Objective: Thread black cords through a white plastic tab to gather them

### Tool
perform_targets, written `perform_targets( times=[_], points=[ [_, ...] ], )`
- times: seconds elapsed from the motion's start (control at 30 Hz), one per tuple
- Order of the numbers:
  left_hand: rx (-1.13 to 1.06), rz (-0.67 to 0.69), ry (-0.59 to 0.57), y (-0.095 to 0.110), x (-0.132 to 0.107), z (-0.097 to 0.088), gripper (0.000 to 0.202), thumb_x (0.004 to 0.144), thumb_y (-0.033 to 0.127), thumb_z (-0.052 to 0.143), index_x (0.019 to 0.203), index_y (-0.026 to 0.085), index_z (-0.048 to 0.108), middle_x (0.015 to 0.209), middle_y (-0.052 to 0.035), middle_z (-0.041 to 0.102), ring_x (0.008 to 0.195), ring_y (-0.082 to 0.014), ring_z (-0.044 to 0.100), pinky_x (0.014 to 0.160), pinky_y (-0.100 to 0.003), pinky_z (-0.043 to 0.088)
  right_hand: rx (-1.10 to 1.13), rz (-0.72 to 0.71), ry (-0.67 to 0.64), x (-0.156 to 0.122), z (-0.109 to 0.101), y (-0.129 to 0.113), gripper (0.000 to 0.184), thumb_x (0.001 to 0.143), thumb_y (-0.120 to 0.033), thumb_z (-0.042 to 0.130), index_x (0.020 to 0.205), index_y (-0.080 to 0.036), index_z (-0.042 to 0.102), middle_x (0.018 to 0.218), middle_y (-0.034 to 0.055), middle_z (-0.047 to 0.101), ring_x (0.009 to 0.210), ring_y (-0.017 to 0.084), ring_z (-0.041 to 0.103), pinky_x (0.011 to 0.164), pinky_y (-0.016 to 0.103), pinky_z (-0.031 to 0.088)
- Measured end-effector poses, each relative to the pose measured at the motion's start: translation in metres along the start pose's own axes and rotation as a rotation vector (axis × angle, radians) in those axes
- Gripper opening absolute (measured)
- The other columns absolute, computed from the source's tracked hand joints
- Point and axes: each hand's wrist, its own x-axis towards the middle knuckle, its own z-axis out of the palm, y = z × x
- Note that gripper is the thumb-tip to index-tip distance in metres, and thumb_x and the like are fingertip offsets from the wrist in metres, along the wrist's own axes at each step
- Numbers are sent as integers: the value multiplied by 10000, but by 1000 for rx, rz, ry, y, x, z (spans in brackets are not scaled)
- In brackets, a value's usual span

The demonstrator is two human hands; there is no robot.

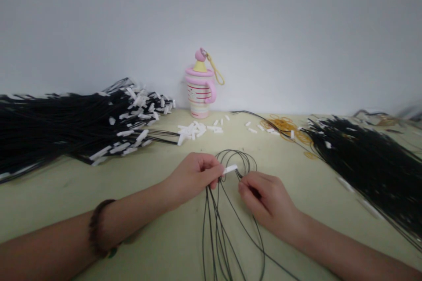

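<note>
From the head camera we see our left hand [198,174] pinching a small white tube [230,169] between thumb and fingertips, while our right hand [263,197], fingers curled nearly closed, pinches thin black cords [231,158] that loop on the pale green table [148,210] just beyond both hands. To thread well, we judge the cord end should be held close to its tip and the tube kept steady. A tagged cord pile [66,127] lies left, an untagged pile [372,162] right, loose tubes [198,129] and a pink cup [201,92] behind.
</note>
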Motion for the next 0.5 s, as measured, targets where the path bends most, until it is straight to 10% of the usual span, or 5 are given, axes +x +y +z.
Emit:
perform_targets(
  times=[0.5],
  points=[
    [96,59,-153,1,-3,0,199,729,285,434,606,150,515,457,47,499,406,-56,356,404,-167,259,-82,-239,123,-3,-1,-2,98,733,-99,436,695,-141,515,970,100,486,956,206,432,817,371,363]
  ],
)
